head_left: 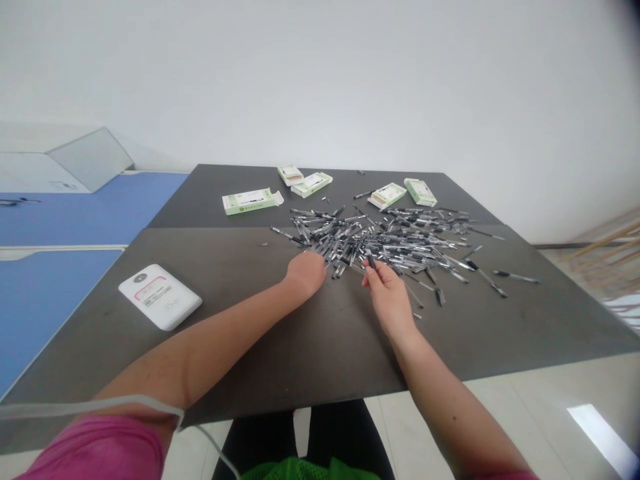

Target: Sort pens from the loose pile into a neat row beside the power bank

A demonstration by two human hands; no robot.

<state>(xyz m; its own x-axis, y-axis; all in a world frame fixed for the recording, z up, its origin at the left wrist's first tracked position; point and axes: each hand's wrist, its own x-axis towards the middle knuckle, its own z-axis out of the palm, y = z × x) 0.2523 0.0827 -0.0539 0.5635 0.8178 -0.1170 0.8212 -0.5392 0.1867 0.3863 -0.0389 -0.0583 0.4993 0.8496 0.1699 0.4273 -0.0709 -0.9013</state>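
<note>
A wide heap of black-and-clear pens (405, 243) is spread over the dark table. My left hand (307, 272) is closed at the heap's near left edge. Its fingers are curled under, so whatever they may hold is hidden. At the near side of the heap, my right hand (389, 297) pinches a pen (371, 261) between thumb and fingers, its dark end pointing up and away. Loose pens lie just right of that hand, among them one pen (487, 279) slanting toward the right side of the table.
Green-and-white boxes, such as one flattened-looking carton (251, 201), lie behind the heap. A white device (160, 297) rests on the table (340, 347) at left. A pale cable (125, 401) crosses my left arm. Blue-topped tables (55, 280) stand on the left; a white wall (320, 80) rises behind.
</note>
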